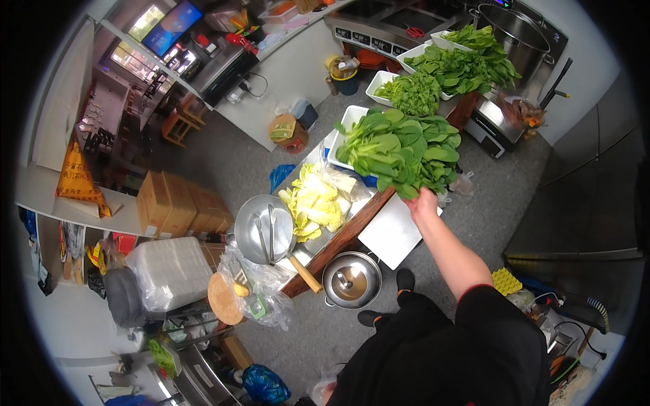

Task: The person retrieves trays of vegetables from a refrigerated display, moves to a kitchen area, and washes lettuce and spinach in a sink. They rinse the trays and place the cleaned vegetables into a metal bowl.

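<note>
My right hand (422,204) reaches to the near edge of a large heap of green leafy vegetables (401,147). Its fingers are hidden by the leaves, so their grip cannot be made out. The heap overhangs a white plastic tray (334,152) at the table's far end. Beside it, pale yellow cabbage leaves (317,203) lie on the metal tabletop, partly against a clear plastic bag (350,182). At the bottom edge, a small part of my left hand (330,392) shows next to clear plastic (318,388); what it holds is unclear.
A wok (249,228) with tongs inside rests at the table's near end, its wooden handle (305,275) jutting out. Below the table edge are a lidded pot (351,280) and a white board (391,233). More trays of greens (447,66) stand beyond. Cardboard boxes (177,203) are left.
</note>
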